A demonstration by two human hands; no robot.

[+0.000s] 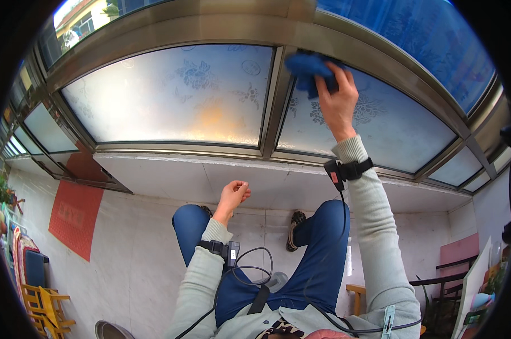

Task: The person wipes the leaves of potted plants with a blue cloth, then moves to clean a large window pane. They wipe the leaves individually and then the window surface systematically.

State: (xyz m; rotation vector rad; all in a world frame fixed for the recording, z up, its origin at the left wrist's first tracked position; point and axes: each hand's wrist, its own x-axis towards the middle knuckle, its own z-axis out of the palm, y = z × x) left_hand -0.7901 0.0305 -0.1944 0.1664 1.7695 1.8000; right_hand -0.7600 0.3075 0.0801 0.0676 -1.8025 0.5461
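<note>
A blue cloth [308, 70] is bunched in my right hand [340, 95], which reaches up to the top left corner of the right frosted window pane [378, 127], near the metal window frame [276, 101]. The cloth looks blurred. My left hand [234, 197] is held with curled fingers above my left knee, in front of the low white wall, and no object shows in it. Another frosted pane [166, 97] with a flower pattern is left of the upright bar. Both wrists carry a strapped black device with a cable.
A red mat [77, 218] lies on the tiled floor at the left. Yellow wooden stools [48, 309] and a metal basin [113, 330] are at the lower left. Black cables hang across my lap. A dark chair [450, 275] and a white board [473, 288] stand at the right.
</note>
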